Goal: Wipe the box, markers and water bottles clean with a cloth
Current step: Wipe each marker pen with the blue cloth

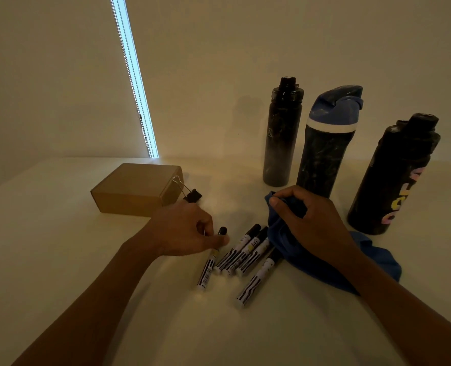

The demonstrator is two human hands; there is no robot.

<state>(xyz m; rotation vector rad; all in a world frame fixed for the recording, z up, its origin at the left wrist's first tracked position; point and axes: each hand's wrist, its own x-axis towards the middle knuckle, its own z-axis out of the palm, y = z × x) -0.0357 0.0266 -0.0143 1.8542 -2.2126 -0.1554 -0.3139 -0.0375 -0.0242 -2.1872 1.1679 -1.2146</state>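
Black binder clip (192,194) with wire handles raised, lay on pale table (87,260), just beyond left-hand grip. Plain wall (245,62) stood behind. Bright window strip (135,83) with beaded cord (139,116) ran diagonally, well beyond grip.

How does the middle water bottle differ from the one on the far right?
The middle bottle has a blue cap with a white band beneath it; the right bottle has a black cap. The right bottle carries large coloured lettering on its side, while the middle bottle shows none. The right bottle stands nearer the camera, beside the blue cloth; the middle bottle stands further back, behind the right hand. Both are dark, upright and smudged.
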